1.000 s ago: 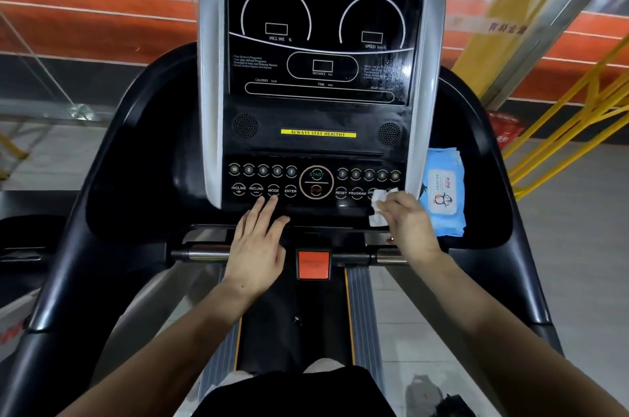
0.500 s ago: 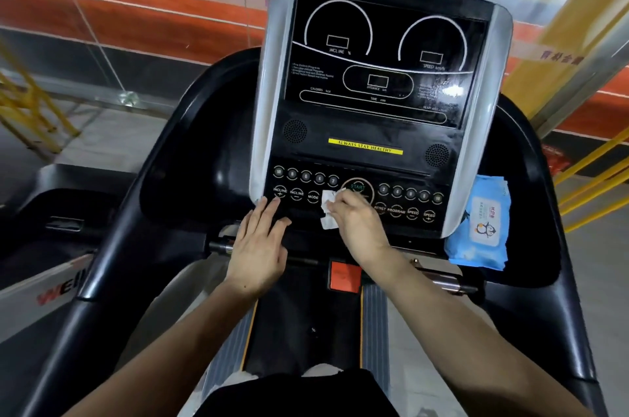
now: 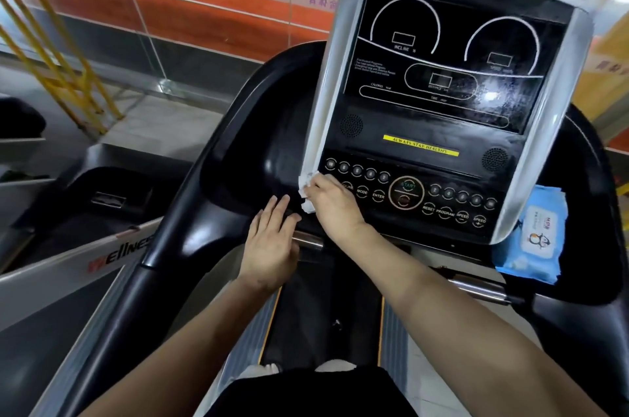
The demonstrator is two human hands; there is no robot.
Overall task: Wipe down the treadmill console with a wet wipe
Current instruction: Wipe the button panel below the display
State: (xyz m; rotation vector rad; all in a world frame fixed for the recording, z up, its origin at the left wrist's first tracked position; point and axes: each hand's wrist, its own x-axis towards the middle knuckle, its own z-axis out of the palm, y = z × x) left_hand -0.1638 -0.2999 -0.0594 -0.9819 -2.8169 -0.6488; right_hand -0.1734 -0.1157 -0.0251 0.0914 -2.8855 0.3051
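The treadmill console (image 3: 439, 117) is a black panel with silver side trims, a dark display above and rows of round buttons below. My right hand (image 3: 332, 200) presses a crumpled white wet wipe (image 3: 306, 190) against the lower left corner of the console, at the foot of the left silver trim. My left hand (image 3: 272, 239) lies flat with fingers spread on the black frame just below and left of that corner, holding nothing.
A blue pack of wet wipes (image 3: 534, 239) sits in the right tray beside the console. A metal handlebar (image 3: 476, 285) runs below the console. The running belt (image 3: 326, 321) lies beneath. Another treadmill (image 3: 112, 205) stands to the left, with yellow railings (image 3: 54, 52) behind.
My right hand has swept the wipe leftward along the button row, from the right side past the centre to the left corner. The view has swung left. My left hand stayed near the left lower edge.
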